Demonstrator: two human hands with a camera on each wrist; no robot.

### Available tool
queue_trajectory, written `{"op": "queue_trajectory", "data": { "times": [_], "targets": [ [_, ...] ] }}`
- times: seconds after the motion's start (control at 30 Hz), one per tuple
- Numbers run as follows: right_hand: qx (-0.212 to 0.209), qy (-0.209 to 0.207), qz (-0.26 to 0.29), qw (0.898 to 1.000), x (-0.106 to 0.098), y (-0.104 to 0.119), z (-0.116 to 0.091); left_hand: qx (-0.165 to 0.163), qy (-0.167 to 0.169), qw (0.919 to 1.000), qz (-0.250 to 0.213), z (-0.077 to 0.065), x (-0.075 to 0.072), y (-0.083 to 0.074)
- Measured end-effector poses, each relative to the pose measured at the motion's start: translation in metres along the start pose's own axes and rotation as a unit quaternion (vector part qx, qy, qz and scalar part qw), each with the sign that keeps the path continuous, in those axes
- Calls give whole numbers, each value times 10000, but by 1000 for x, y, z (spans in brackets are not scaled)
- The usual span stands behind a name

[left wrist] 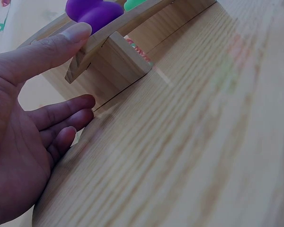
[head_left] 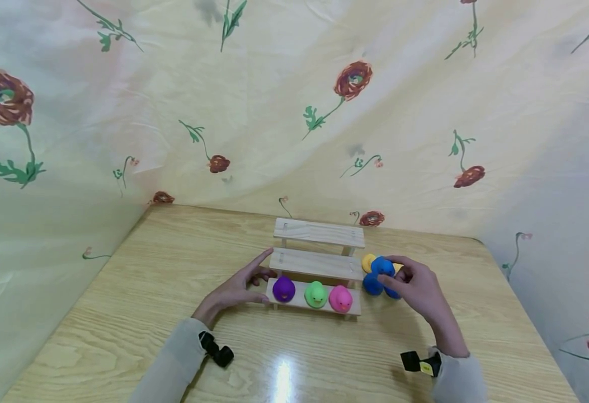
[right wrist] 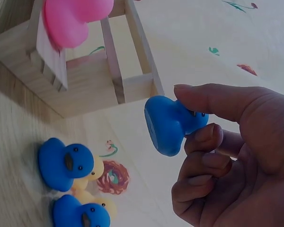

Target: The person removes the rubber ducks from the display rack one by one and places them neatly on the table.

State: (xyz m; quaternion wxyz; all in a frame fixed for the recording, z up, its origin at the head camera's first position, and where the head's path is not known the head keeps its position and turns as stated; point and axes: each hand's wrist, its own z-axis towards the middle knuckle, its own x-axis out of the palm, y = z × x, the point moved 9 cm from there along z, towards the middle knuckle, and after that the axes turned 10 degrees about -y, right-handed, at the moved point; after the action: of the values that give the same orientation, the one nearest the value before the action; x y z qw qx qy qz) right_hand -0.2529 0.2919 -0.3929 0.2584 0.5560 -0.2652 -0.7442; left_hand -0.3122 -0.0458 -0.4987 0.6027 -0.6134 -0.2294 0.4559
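My right hand (head_left: 417, 285) pinches a blue rubber duck (right wrist: 168, 125) by its head between thumb and fingers, raised off the table beside the right end of a three-step wooden stand (head_left: 316, 263). My left hand (head_left: 236, 285) is at the stand's left end, its thumb touching the end of the lowest step and its index finger stretched up to the middle step. On that lowest step sit a purple duck (head_left: 284, 289), a green duck (head_left: 316, 295) and a pink duck (head_left: 341, 299). The two upper steps hold no ducks.
Two more blue ducks, one (right wrist: 66, 163) above the other (right wrist: 80, 213) in the right wrist view, stand on the table right of the stand. Yellow ducks (head_left: 368, 262) are close behind them. A flowered cloth (head_left: 274, 112) hangs behind the wooden table (head_left: 163, 263).
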Motion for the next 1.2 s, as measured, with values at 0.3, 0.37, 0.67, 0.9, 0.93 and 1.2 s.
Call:
{"op": "queue_trajectory", "data": {
  "times": [0.3,0.37,0.67,0.9,0.93,1.2],
  "targets": [
    [115,-80,-213,9997,-11,-18,-6,25,-5,10000,70,-1,0,0],
    [142,-95,-245,9996,-13,-22,-8,18,-14,10000,54,-2,0,0],
    [241,-134,-306,9991,-21,-39,-12,80,20,10000,47,-3,2,-1],
    [406,-148,-319,9986,-26,-61,-17,73,28,10000,53,-4,2,0],
    [435,-149,-332,9984,-27,-64,-17,69,25,10000,54,-5,2,0],
    [532,-212,-413,9975,-34,-81,-21,114,1,9999,30,-5,2,-1]
  ]
}}
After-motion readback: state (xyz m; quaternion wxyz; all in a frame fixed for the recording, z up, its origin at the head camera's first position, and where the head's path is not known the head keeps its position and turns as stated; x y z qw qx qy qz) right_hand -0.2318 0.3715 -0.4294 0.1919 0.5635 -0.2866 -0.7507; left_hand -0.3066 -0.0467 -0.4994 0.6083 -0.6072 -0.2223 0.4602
